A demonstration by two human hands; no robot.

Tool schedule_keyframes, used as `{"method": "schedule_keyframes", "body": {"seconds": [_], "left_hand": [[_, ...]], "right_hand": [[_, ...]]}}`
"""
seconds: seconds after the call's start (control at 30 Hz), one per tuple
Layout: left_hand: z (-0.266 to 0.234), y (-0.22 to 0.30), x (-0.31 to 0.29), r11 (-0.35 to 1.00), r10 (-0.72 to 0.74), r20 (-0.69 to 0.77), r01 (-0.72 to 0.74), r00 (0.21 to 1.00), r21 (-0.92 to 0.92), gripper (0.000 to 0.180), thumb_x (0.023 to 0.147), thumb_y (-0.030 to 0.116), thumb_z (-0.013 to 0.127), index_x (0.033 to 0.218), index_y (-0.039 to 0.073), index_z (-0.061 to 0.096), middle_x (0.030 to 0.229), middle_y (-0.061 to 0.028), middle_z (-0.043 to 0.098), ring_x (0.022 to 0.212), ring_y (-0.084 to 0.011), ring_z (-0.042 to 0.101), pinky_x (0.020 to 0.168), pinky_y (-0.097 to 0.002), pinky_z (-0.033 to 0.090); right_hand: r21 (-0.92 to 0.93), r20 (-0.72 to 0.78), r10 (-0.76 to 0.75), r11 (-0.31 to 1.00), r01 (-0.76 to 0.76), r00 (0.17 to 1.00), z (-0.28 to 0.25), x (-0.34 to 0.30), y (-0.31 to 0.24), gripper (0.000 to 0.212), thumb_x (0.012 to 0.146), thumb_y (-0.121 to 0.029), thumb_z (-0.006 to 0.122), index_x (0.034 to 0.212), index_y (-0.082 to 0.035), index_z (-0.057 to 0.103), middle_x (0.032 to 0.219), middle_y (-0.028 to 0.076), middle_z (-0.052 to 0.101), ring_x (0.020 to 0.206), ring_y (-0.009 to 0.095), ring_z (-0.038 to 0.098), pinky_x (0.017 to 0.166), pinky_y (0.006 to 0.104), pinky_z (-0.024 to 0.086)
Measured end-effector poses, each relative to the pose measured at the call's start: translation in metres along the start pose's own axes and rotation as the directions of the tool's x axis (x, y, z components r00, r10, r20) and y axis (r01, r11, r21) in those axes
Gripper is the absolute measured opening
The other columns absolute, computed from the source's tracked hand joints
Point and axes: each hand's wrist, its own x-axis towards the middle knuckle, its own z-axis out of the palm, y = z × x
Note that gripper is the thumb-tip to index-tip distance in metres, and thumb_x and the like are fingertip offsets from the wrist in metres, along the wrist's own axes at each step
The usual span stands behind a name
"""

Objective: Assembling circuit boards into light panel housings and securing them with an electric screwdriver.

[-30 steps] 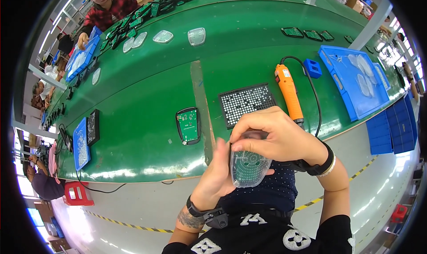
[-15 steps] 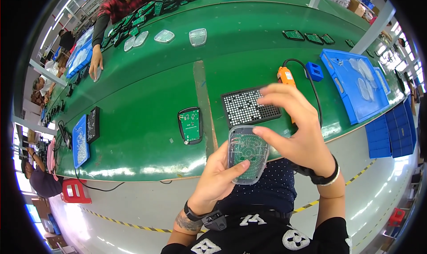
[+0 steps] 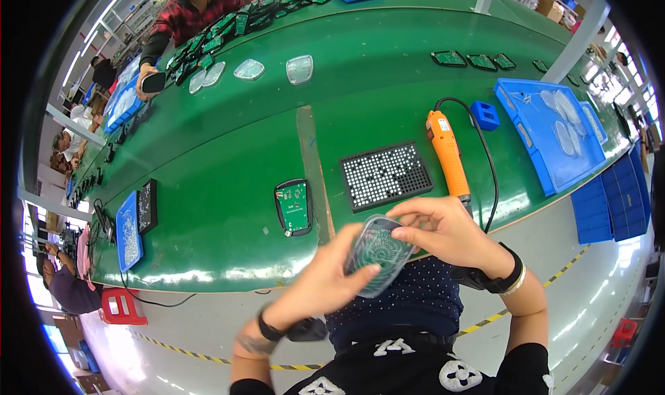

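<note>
Both hands grip the clear oval plastic cover [image 3: 377, 255], now lowered from the green surface [image 3: 228, 187]: left hand [image 3: 332, 274] fingers clamped beneath, right hand [image 3: 443, 232] fingers pinching its far edge.

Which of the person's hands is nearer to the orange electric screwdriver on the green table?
Right. The right hand is just below the orange screwdriver tip, holding the clear cover; the left hand is farther down-left.

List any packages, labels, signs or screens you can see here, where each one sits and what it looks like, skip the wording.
No labels, signs or lit screens show clearly.
Clear plastic cover: rounded, see-through, held between left hand and right hand.
Big blue tray: right on the green bench, rectangular, holding more clear covers.
Small blue tray: left end, rectangular, filled with small pale parts.
Black screw tray: centre, rectangular, dotted white.
</note>
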Motion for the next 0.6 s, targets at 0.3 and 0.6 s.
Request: {"method": "schedule_keyframes", "body": {"seconds": [0.3,0.6], "left_hand": [[-0.175,-0.044,0.205,0.943,-0.198,-0.292,0.101,0.936,-0.316,0.053,0.080,0.019,0.064,0.124,-0.001,0.042,0.115,-0.0159,0.053,0.103,-0.0229,0.054,0.087,-0.0363,0.045],[-0.170,-0.021,0.167,0.443,-0.088,-0.193,0.212,0.977,0.871,0.073,0.078,0.048,0.060,0.120,-0.008,0.039,0.098,-0.0310,0.056,0.095,-0.0388,0.056,0.079,-0.0410,0.046]], "right_hand": [[-0.043,-0.295,0.057,0.996,-0.073,0.954,-0.032,-0.025,-0.003,0.024,0.081,0.000,0.057,0.104,0.002,0.056,0.082,0.005,0.057,0.075,0.009,0.056,0.062,0.0218,0.049],[-0.306,-0.181,0.018,0.949,-0.074,0.983,-0.054,-0.039,0.002,0.024,0.078,-0.001,0.060,0.101,0.001,0.057,0.077,0.007,0.060,0.069,0.011,0.058,0.062,0.0257,0.048]]}}
